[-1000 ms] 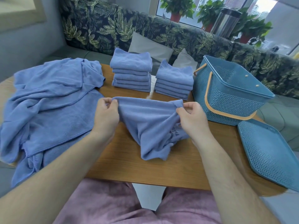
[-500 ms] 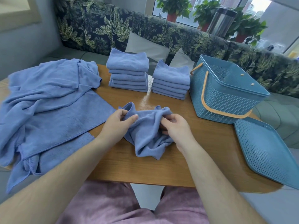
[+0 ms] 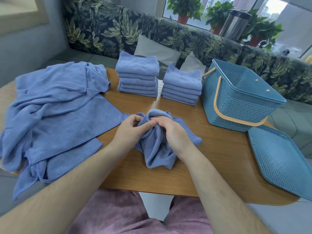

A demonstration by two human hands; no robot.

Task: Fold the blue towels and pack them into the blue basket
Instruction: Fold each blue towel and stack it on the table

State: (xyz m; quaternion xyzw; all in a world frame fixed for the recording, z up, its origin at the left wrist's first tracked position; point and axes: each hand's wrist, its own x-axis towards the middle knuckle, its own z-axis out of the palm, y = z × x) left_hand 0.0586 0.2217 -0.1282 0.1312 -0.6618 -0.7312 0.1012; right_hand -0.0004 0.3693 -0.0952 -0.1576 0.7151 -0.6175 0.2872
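Towel [image 3: 157, 149]: bunched on the bench [image 3: 219, 157], long axis running near-to-far, loose tail pointing at the person.
Position: between both hands, top folds at the fingertips.
Left hand [image 3: 130, 130]: thumb and fingers pinch the top fold.
Right hand [image 3: 172, 132]: fingers curl into the cloth, gripping it.
Blue basket [image 3: 236, 105]: farther right, apart from the towel.

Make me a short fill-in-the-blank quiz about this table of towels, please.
1. The folded towels stand in ____ stacks.
2. The blue basket stands to the ____ of those stacks.
3. The left hand and right hand both grip the crumpled towel, which is not yet ____.
4. The heap of unfolded towels lies on the person's ____ side.

Missing words: two; right; folded; left.
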